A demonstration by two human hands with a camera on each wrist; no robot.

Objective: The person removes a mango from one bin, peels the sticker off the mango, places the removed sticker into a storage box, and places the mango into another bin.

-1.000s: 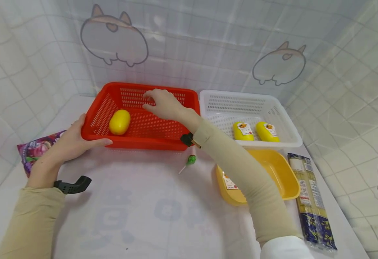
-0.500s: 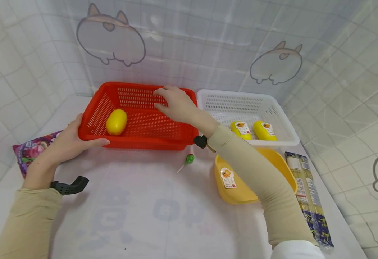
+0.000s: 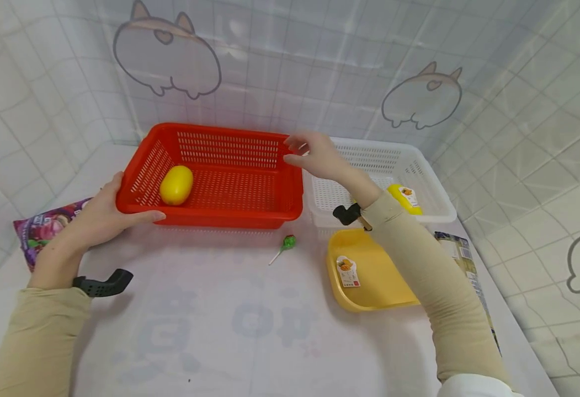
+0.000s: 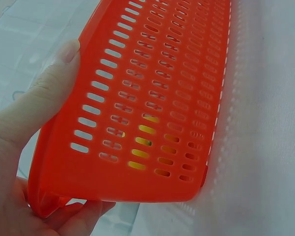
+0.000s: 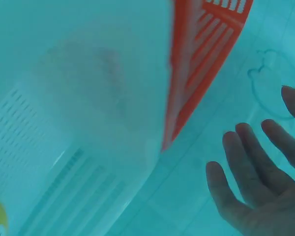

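Observation:
My left hand (image 3: 98,218) grips the near left corner of a red slotted basket (image 3: 225,218). Its thumb lies along the front rim in the head view; in the left wrist view fingers curl under the rim. A smooth yellow oval, fruit-like thing (image 3: 176,185) lies inside the basket at the left. My right hand (image 3: 319,155), holding nothing, hovers above where the red basket meets a white basket (image 3: 376,150). Its fingers are spread and slightly bent in the right wrist view (image 5: 258,177). A labelled yellow oval thing (image 3: 403,197) sits in the white basket; another is mostly hidden behind my wrist.
A green lollipop (image 3: 288,242) lies in front of the red basket. At the right stands a yellow tub (image 3: 336,289) with a label, partly covered by my forearm, beside a long noodle-like packet (image 3: 461,253). A purple packet (image 3: 41,231) lies at the left.
My right hand has moved rightward from above the red basket to its right end and the white basket. The left hand keeps its grip on the red basket.

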